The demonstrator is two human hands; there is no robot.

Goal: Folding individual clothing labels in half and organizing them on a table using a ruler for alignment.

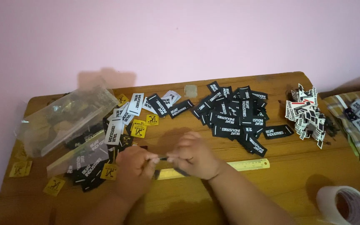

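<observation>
Pinching a small black label (pixel 162 158) between them, the left hand (pixel 135 166) and the right hand (pixel 193 156) meet over the front middle of the wooden table (pixel 271 183). Each grip is clenched on one end of that label, fingertips nearly touching, and the piece hangs just above one yellow ruler (pixel 246 165) that lies flat along the table and runs under the right hand.

Behind the hands, a heap of black labels (pixel 234 116) spreads across the middle of the table; they overlap too thickly to count, though there are several dozen. One black label (pixel 278 131) lies a little apart at the heap's right edge. Further right sits a smaller pile of black, white and red labels (pixel 307 114), also too tangled to count.

To the left, a loose scatter of white and black labels (pixel 126 116) runs toward two clear plastic bags (pixel 63 121), one behind the other; the nearer bag holds more black labels. Small yellow square tags lie about: two (pixel 144 125) just behind the left hand, one (pixel 122 99) by the rear bag, one (pixel 109 171) beside the left wrist, and two (pixel 21 168) near the table's left edge, with others possibly hidden.

One roll of pale tape (pixel 343 205) stands at the front right corner. Beyond the table's right edge, a checked cloth (pixel 355 133) carries a few more grey labels.
</observation>
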